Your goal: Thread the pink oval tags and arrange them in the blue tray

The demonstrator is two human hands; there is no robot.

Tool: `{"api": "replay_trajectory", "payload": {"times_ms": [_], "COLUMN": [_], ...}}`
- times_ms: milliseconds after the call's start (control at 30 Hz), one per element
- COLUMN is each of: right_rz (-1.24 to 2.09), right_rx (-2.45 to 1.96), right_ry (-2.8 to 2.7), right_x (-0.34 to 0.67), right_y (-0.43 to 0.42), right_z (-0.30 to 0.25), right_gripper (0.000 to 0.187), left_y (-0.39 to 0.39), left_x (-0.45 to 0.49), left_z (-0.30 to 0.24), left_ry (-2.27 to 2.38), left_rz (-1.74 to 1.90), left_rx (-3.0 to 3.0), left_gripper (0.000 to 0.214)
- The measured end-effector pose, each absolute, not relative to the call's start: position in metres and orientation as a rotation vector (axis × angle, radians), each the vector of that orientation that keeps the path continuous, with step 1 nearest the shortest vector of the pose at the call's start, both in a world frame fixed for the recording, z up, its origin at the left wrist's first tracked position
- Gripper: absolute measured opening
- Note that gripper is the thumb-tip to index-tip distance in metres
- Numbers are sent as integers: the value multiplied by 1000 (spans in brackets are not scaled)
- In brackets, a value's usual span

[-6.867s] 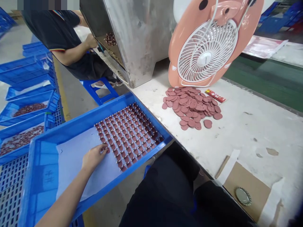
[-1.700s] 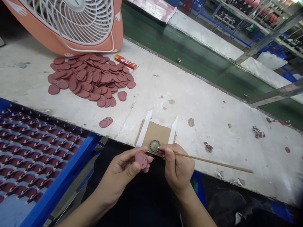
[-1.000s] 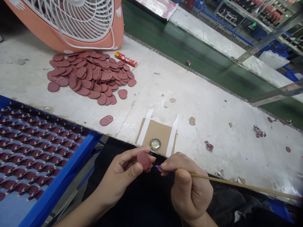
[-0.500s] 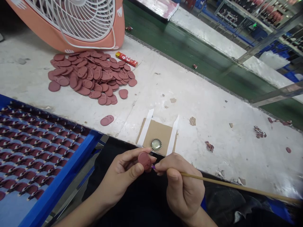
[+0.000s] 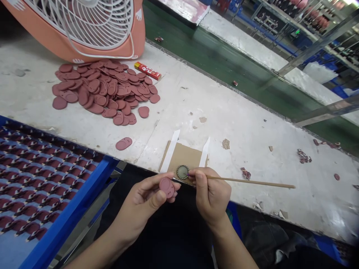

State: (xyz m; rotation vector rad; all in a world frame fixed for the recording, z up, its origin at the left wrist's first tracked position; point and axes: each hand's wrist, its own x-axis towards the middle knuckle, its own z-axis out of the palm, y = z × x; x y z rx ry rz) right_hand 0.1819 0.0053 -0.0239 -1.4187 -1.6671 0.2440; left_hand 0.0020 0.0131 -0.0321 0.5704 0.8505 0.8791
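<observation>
Lying in a bright blue plastic tray (image 5: 81, 194), rows of maroon pieces (image 5: 42, 175); left hand (image 5: 137, 203) pinches flat maroon rubber disc (image 5: 166, 187), right hand (image 5: 213, 196) pinches thin wooden stick (image 5: 252, 182), tip at ridged metal cap (image 5: 182, 172).

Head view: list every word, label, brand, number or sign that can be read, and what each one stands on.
No text can be read.
The red-and-yellow packet on the concrete bench has lettering, too small and blurred to read.
The printed sheet beyond the green floor shows nothing legible.
</observation>
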Motion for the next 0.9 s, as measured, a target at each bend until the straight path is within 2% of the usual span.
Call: {"api": "replay_trajectory", "payload": {"times_ms": [433,900], "right_rz": [472,573], "right_rx": [-1319,-1209], "right_ry": [-1416,-1561], "right_x": [172,159], "right_y": [-9,-10], "right_z": [-5,8], "right_gripper": [28,24], "left_y": [12,12], "left_x": [-2,-2], "left_z": [-36,-38], "left_ry": [782,730], "left_rz": [857,863], "left_rx": [620,644], "left_gripper": [24,25]}}
